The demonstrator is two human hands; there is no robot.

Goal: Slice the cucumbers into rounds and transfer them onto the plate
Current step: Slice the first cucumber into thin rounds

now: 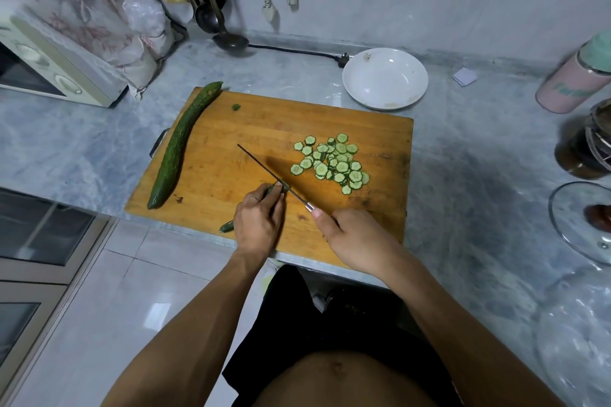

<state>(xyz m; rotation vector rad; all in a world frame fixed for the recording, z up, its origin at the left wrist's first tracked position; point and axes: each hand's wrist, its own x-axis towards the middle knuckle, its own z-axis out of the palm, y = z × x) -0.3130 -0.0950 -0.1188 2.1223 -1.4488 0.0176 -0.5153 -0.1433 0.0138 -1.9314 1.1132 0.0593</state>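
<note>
1. The pink bottle (pixel 567 86) lying at the right edge of the tabletop (pixel 463 155) carries green script lettering on its side, but it is too blurred and cut off by the frame to read.
2. The small oven (pixel 49 73) at the left has 2 round dials on its front; any marks around them are too small to make out.
3. Nothing else in view shows legible text, numbers or brands.
</note>
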